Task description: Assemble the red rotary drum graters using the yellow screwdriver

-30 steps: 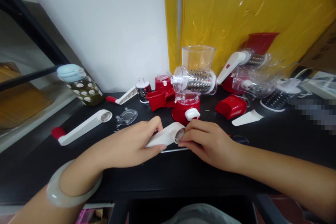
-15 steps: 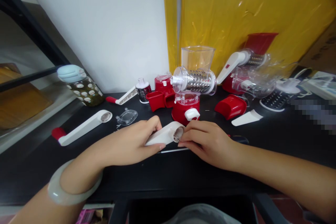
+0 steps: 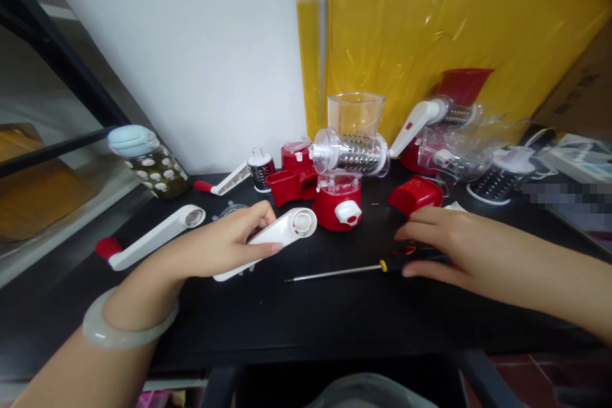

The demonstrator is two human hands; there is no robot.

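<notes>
My left hand (image 3: 239,239) is closed around a white crank handle (image 3: 275,234), its round socket end pointing up and right. On the black table lies a screwdriver (image 3: 344,271) with a yellow collar and a dark handle. Over that handle is my right hand (image 3: 444,242), thumb and fingers apart on either side of it; a firm hold is not visible. Behind the hands stands a rotary grater (image 3: 351,159) with a red base, a metal drum and a clear hopper. Another white crank handle (image 3: 153,239) with a red knob lies at the left.
A bottle (image 3: 150,162) with a light blue lid stands at the back left. Red grater parts (image 3: 291,172) and a small drum (image 3: 261,169) sit behind. To the right are a red hopper piece (image 3: 415,194), a second grater (image 3: 444,115) and a loose drum (image 3: 500,178).
My right hand has left the crank handle's socket and moved right to the screwdriver's handle. My left hand has shifted slightly left with the crank handle, uncovering the screwdriver's shaft.
</notes>
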